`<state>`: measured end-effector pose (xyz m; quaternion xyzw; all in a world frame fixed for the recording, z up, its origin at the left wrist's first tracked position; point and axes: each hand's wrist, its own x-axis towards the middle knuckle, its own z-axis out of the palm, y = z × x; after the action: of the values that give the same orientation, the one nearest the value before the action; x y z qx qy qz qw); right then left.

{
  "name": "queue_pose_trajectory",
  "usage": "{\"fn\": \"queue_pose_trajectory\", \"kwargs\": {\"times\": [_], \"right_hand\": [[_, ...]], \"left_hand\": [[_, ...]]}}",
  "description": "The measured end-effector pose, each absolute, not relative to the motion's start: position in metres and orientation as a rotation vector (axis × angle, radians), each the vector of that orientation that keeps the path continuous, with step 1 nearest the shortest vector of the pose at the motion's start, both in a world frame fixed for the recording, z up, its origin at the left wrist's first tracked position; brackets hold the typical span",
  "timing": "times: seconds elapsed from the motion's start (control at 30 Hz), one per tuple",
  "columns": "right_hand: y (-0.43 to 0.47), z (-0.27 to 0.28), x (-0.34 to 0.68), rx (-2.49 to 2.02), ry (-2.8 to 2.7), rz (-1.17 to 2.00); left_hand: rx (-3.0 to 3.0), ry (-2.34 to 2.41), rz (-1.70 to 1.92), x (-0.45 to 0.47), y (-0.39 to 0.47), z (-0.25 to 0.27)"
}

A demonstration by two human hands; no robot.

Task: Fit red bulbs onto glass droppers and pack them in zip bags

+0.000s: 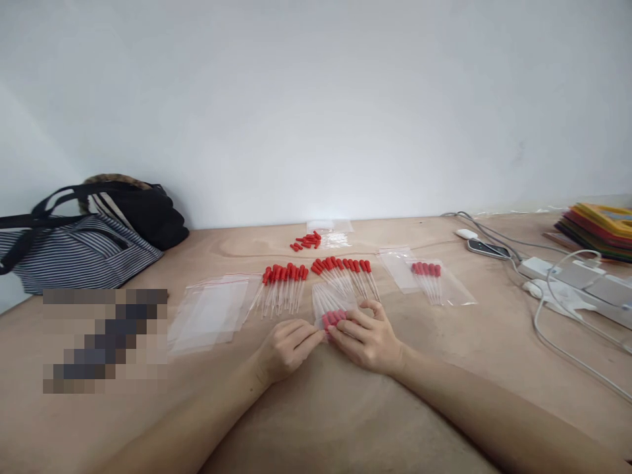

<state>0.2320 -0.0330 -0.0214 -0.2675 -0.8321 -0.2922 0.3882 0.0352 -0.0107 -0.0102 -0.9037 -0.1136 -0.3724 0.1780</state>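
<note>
A clear zip bag (333, 297) holds several glass droppers, their red rubber bulbs (332, 320) toward me and their tips pointing away. My left hand (291, 349) is closed, pinching the bag's near left corner between thumb and fingers. On the bag's right side, my right hand (368, 339) grips the near edge, its fingers partly over the bulbs. Just beyond the bag lies a row of loose droppers (345, 268). Another pile of droppers (284, 280) sits to the left, bulbs facing the wall.
Flat zip bags (212, 313) lie left, overlapping. A filled bag of droppers (428, 280) lies right, by another flat bag (399, 270). Loose red bulbs (310, 241) and glass tubes (336, 239) are at the back. A striped bag (93, 247), cables (538, 322) and a power strip (582, 283) flank the table.
</note>
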Motion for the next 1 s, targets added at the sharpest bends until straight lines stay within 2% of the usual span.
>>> {"fn": "queue_pose_trajectory", "kwargs": {"times": [0.2, 1.0], "right_hand": [[-0.032, -0.023, 0.232, -0.691, -2.131, -0.778], [-0.029, -0.02, 0.241, -0.84, -2.097, -0.597]], "left_hand": [[-2.53, -0.301, -1.07, 0.037, -0.012, -0.008], [-2.511, -0.367, -0.959, 0.039, -0.009, -0.007]]}}
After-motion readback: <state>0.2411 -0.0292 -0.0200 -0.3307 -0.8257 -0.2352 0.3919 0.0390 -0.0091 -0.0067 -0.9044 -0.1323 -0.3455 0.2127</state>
